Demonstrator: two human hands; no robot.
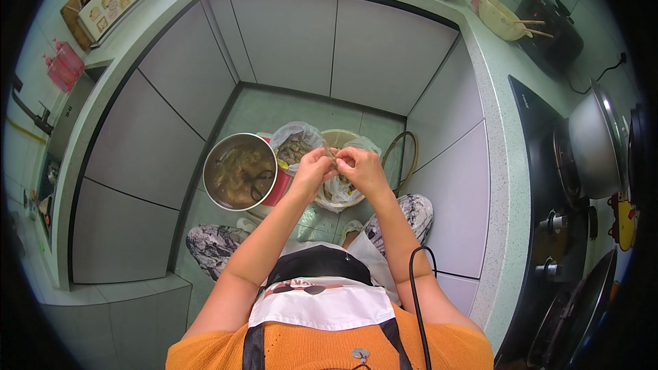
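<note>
My left hand [317,166] and my right hand [363,168] meet with fingertips pinched around a small grey-brown piece that looks like a raw shrimp [331,157]. They are above the near side of a pale round bin [336,134] lined with a clear plastic bag [363,144], with scraps inside. Just left of the bin, an open clear bag [299,129] holds several similar grey-brown pieces. Farther left stands a steel pot [206,171] of murky brownish water with pieces in it. A black looped object, perhaps scissor handles [260,186], lies in the pot.
Something red [279,190] lies beneath the pot and bag. Grey cabinet doors [284,44] enclose the floor. A hose [413,151] curves by the right cabinet. A black cable [413,281] hangs by my right arm. The counter above carries a hob [541,185] and a large pot [595,140].
</note>
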